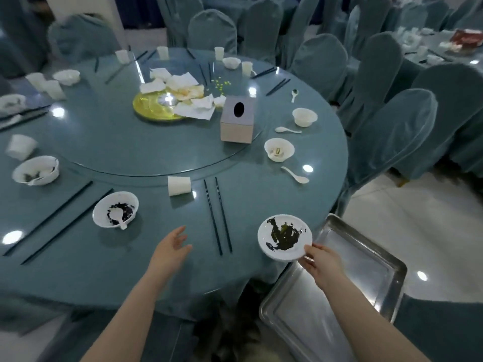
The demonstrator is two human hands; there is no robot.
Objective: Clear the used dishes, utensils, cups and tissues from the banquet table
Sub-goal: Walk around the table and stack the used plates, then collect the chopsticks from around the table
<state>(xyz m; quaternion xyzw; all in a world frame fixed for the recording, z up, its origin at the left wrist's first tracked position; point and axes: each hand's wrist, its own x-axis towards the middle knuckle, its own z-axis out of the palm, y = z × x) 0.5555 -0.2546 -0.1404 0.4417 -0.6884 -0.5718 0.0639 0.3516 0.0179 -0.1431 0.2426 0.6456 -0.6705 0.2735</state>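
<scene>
My right hand (320, 261) pinches the near rim of a white plate (284, 237) smeared with dark sauce, at the table's near right edge. My left hand (171, 248) hovers over the tablecloth with its fingers relaxed, holding nothing. Just beyond my left hand lie a pair of dark chopsticks (218, 215) and a white bowl (115, 209) with dark leftovers and a spoon. A tipped white cup (179, 186) lies by the glass turntable (130, 158). Crumpled tissues (183, 92) are heaped on a gold dish at the centre.
A steel tray (366, 259) sits low at the right, beside the table edge. A grey tissue box (237, 118), several bowls, spoons (295, 175), cups and chopstick pairs ring the round table (78, 273). Covered chairs (392, 137) stand close around it.
</scene>
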